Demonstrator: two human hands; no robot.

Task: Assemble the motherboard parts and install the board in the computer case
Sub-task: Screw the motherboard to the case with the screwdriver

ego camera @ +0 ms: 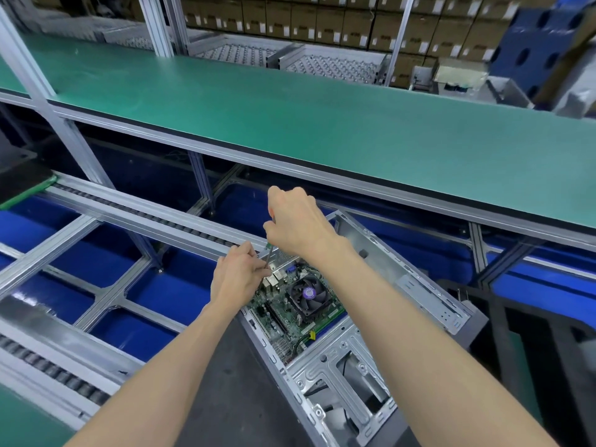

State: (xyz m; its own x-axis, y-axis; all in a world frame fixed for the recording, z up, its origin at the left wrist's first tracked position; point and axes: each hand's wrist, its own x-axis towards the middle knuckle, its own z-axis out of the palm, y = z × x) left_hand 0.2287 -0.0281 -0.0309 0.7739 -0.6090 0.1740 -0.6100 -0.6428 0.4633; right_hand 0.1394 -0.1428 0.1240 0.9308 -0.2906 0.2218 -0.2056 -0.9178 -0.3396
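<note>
An open grey computer case (429, 295) lies on its side in front of me. Inside it sits the green motherboard (283, 314) with a black cooler fan (308, 295) on top. My right hand (296, 221) grips the handle of a screwdriver (268, 254) held upright over the board's far left corner. My left hand (238, 275) pinches the screwdriver's metal shaft low down, near the rear ports. The tip is hidden behind my left fingers.
A long green-topped bench (290, 114) runs across behind the case. Roller conveyor rails (145, 217) and aluminium frames over blue bins (154, 291) lie to the left. Stacked cardboard boxes (322, 21) fill the back. The case's drive cage (338, 375) is nearest me.
</note>
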